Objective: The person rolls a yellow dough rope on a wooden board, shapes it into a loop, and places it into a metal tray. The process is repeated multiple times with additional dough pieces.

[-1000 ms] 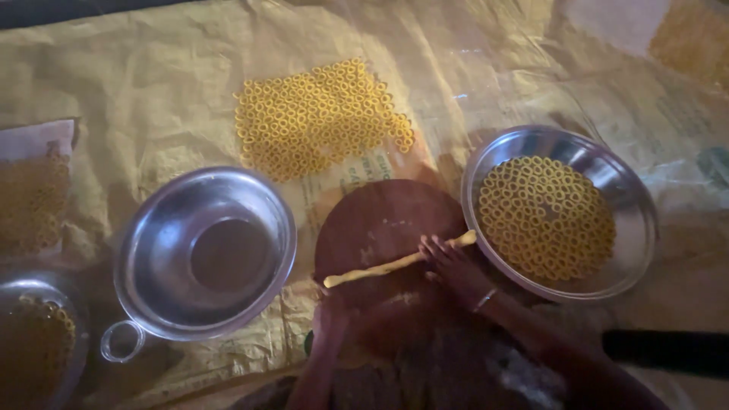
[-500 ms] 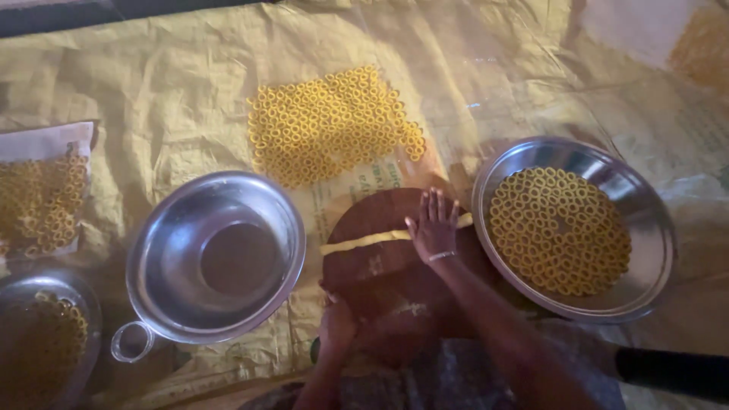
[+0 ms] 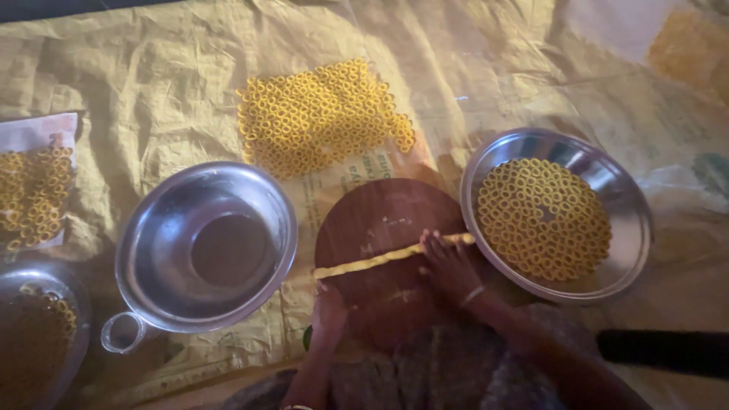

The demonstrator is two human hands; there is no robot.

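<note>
So the whole floor is covered in a crinkled yellow sheet (image 3: 114, 83), and a good share of the work looks done. There's a big patch of yellow dough rings (image 3: 323, 114) laid out flat on it up top, and another bunch of rings (image 3: 30, 193) off at the left edge.

The steel plate (image 3: 634, 220) on the right is packed with rings in a neat round layer, looks pretty much full to me. The big steel bowl (image 3: 266, 220) with a loop handle on the left has nothing in it. A second bowl (image 3: 72, 319) in the lower left corner has some rings in, hard to see how many.

In the middle is the round wooden board (image 3: 380, 212), and across it lies one long thin dough rope (image 3: 372, 262), not cut or curled yet, so that's what's left.

Right hand (image 3: 448, 266) lies flat on the rope's right end, fingers spread, pressing rather than gripping. Left hand (image 3: 330, 304) sits by the rope's left end; can't tell if it's closed.
</note>
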